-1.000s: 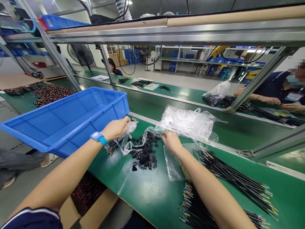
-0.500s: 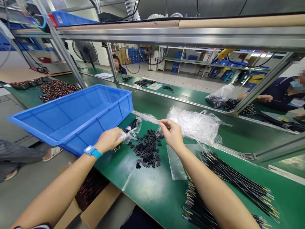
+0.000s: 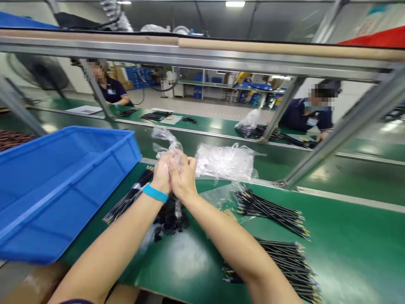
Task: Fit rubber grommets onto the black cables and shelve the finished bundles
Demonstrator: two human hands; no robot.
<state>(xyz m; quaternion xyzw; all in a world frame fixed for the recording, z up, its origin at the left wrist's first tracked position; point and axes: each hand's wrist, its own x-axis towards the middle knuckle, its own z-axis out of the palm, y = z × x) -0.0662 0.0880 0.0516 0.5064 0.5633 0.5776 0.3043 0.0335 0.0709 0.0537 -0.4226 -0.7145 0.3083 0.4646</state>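
Green bench (image 3: 190, 266). Blue bin (image 3: 91, 190), at left. Left hand (image 3: 162, 176) and right hand (image 3: 185, 179), together, closed around clear plastic (image 3: 164, 135); over bench, loose end protruding. Probably light, soft, slippery; best gripped where bunched. Black parts (image 3: 171, 217), heaped below.

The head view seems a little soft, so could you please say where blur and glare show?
In the head view, the black parts smear into a dark clump, pale glare lies on the green table, and whitish highlights break up the clear plastic between the left hand and right hand.
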